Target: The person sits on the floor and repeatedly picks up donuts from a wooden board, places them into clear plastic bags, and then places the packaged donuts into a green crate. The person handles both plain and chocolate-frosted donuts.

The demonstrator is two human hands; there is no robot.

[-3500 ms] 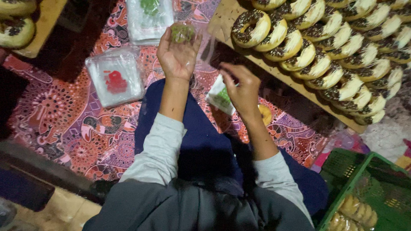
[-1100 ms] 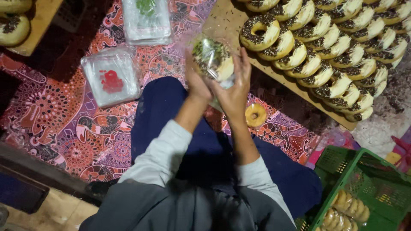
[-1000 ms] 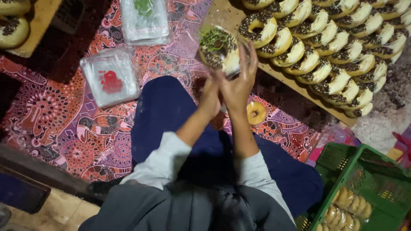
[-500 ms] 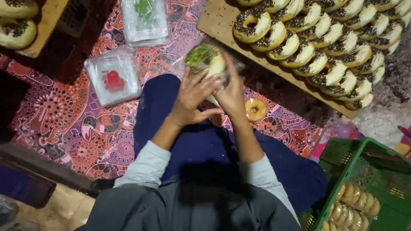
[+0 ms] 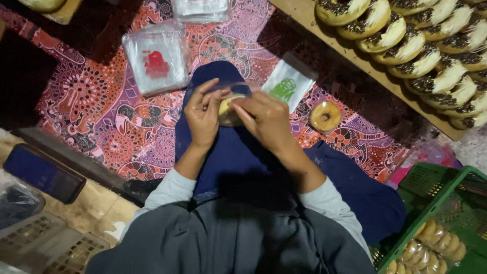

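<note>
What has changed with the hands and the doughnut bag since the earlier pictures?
Both hands, left hand and right hand, brought the bagged doughnut down from in front of the wooden tray to the lap and hold it together there. The plain doughnut on the cloth, the bag stack with red print and the green crate stayed put.

Two hands are counted, one bagged donut between them, one loose plain donut, two stacks of clear bags, one green crate, one phone.

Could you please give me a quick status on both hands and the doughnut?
Left hand and right hand both grip the bagged doughnut over the lap. Nothing in the way.
</note>
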